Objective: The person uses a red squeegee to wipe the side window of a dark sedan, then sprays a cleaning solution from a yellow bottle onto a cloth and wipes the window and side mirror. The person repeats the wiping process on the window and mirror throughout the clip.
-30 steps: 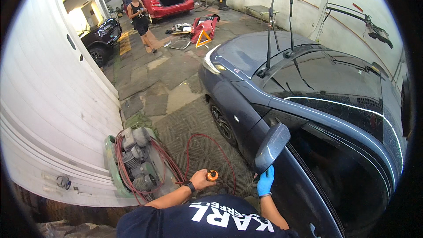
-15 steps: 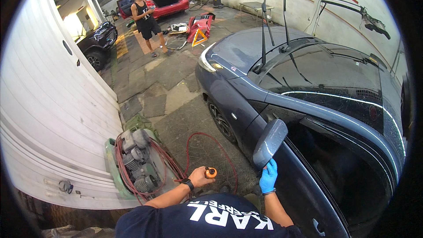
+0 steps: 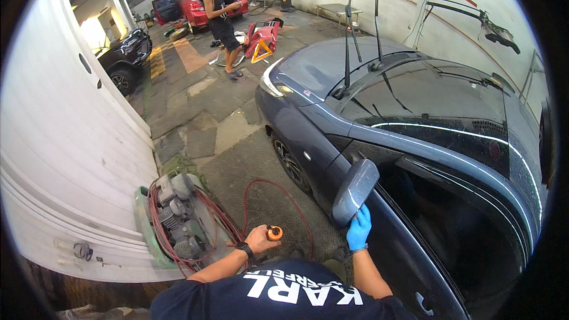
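Left hand (image 3: 259,239) fingers wrap orange tool (image 3: 274,233); right hand (image 3: 358,229) touches mirror (image 3: 354,190).

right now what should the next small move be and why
Probably bring the left hand with its orange tool across to the side mirror: the gloved right hand already touches the mirror's base, while the tool sits apart, over the floor.

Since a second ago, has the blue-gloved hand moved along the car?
No. The right hand stays just under the side mirror, touching the car door, as before.

Orange tool (image 3: 274,233), blue glove (image 3: 358,229), dark-grey car (image 3: 332,124)
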The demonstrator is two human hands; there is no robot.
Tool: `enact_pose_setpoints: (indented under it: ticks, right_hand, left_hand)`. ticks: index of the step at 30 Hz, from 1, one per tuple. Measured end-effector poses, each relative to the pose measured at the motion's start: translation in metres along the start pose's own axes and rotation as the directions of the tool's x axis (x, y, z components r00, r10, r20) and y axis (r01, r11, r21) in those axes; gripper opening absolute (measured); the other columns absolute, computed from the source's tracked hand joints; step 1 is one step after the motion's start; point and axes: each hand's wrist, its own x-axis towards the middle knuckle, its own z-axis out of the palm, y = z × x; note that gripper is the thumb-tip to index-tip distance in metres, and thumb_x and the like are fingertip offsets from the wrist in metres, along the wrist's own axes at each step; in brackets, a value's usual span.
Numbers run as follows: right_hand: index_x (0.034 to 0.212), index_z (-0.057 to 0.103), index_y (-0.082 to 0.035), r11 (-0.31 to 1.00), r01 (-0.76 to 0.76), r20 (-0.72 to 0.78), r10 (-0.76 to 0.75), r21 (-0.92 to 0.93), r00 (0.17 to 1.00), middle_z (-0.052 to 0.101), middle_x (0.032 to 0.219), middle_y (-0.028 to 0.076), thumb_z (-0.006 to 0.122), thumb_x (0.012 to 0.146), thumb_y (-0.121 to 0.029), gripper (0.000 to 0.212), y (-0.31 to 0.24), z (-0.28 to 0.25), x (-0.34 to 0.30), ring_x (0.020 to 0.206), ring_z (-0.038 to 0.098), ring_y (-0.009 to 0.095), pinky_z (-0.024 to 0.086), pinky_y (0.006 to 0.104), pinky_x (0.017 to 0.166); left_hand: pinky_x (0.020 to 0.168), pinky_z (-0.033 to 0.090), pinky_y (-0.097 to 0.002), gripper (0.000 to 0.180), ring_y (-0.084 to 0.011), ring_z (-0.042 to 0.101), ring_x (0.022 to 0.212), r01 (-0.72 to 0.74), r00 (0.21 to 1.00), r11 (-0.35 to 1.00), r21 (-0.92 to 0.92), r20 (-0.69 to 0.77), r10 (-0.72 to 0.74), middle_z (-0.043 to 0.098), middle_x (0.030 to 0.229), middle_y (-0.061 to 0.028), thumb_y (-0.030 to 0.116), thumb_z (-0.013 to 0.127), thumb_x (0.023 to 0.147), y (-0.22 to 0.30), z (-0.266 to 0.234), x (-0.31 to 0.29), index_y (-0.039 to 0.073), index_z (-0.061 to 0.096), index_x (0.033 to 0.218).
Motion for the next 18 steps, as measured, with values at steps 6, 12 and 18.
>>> enact_pose_setpoints:
  ticks: [6, 12, 18]
  right_hand:
    - [0.139, 0.066, 0.002, 0.996, -0.042, -0.104, 0.050, 0.076, 0.993, 0.058, 0.154, 0.021, 0.056, 0.101, 0.004, 0.040, 0.022, 0.003, 0.067, 0.146, 0.052, 0.035, 0.037, 0.0423, 0.123]
    - [0.143, 0.064, 0.001, 0.999, -0.024, -0.110, 0.029, 0.045, 0.993, 0.055, 0.157, 0.021, 0.055, 0.103, 0.002, 0.041, 0.017, 0.007, 0.062, 0.148, 0.050, 0.035, 0.035, 0.0425, 0.125]
    - [0.135, 0.070, -0.002, 0.998, 0.039, -0.018, -0.038, 0.040, 0.999, 0.062, 0.145, 0.021, 0.055, 0.092, 0.013, 0.049, 0.016, 0.006, -0.027, 0.136, 0.059, 0.037, 0.043, 0.0430, 0.117]
  left_hand:
    - [0.086, 0.054, -0.0460, 0.049, -0.0368, 0.068, 0.093, -0.041, 0.999, 0.999, -0.015, 0.010, 0.041, 0.067, 0.096, -0.0177, 0.042, 0.090, 0.076, 0.011, -0.001, 0.000, 0.002, 0.074, 0.099]
    - [0.086, 0.056, -0.0435, 0.054, -0.0353, 0.071, 0.093, 0.027, 1.000, 0.999, 0.023, -0.007, -0.027, 0.070, 0.098, -0.0188, 0.041, 0.094, 0.074, 0.001, 0.007, -0.002, -0.001, 0.072, 0.101]
    - [0.085, 0.055, -0.0459, 0.052, -0.0356, 0.070, 0.090, 0.038, 0.999, 0.996, -0.082, -0.011, -0.039, 0.069, 0.093, -0.0176, 0.042, 0.094, 0.075, 0.005, 0.005, -0.007, -0.001, 0.073, 0.094]
